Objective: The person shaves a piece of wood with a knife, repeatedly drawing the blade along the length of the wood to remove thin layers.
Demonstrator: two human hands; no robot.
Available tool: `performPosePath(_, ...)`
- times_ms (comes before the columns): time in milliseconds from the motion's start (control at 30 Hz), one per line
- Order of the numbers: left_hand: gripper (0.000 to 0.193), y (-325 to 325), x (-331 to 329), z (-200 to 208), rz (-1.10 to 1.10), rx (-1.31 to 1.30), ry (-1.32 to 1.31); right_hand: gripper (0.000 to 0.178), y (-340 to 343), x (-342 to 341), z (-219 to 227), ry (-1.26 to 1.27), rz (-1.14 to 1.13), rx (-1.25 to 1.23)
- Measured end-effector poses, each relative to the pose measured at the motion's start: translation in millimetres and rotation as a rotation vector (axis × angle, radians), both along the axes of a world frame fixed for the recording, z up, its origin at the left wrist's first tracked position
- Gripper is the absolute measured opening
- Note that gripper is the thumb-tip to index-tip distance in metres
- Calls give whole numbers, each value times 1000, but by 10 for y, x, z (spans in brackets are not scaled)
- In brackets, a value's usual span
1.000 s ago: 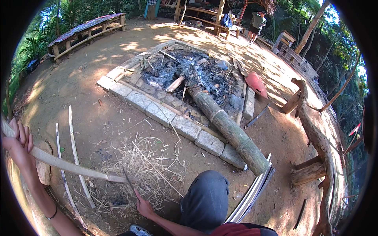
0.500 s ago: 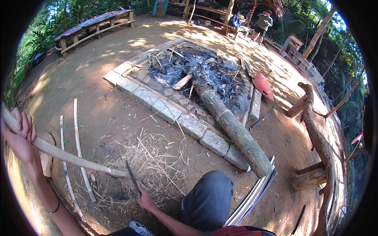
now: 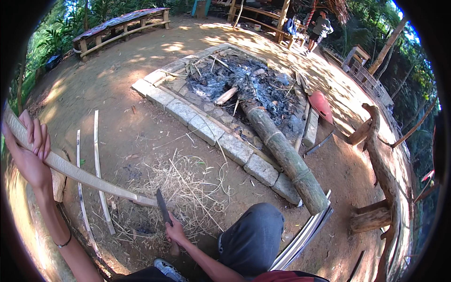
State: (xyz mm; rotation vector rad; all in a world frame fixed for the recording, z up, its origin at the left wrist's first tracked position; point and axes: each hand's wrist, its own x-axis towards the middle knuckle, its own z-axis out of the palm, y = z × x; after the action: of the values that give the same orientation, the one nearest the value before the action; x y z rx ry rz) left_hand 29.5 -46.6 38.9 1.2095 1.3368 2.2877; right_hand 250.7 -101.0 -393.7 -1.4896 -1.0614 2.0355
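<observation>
My left hand point(image 3: 35, 152), raised at the far left, has its fingers curled round a long pale strip point(image 3: 101, 184) of what looks like bamboo. The strip slopes down to the right, its lower end over a heap of thin curly shavings point(image 3: 183, 176). In my right hand point(image 3: 175, 231) is a knife point(image 3: 162, 205) with a dark blade pointing up and away. The blade stands at the strip's lower end; whether it touches I cannot tell. Two slim strips, one nearer point(image 3: 100, 181) and one further left point(image 3: 81, 183), lie on the dirt.
Beyond the shavings a stone-edged fire pit point(image 3: 211, 131) holds ash and charred wood. A thick bamboo log point(image 3: 286, 157) slants out of it toward my knee. More strips point(image 3: 300, 239) lie right of my knee. A rough log rail point(image 3: 380, 169) stands right; a person point(image 3: 319, 32) stands far back.
My right hand has rolled the knife, so the blade's broad side shows more and its handle has come into sight. The whole view has shifted slightly right and down.
</observation>
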Motion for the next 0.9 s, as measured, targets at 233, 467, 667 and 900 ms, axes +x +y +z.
performPosePath(233, 34, -95, -544, -111, -386, 57, 242, 68, 25, -41, 92, 43, -30, -108)
performPosePath(467, 46, -69, -422, -221, 327, -28, 57, 70, 56, -37, 245, 135, -42, -221)
performPosePath(667, 55, -95, -1090, -175, -767, 60, 375, 69, 41, -72, 243, 133, -14, -190)
performPosePath(900, 29, -75, -420, -146, 78, 69, 125, 67, 54, -23, 467, 85, 49, -66)
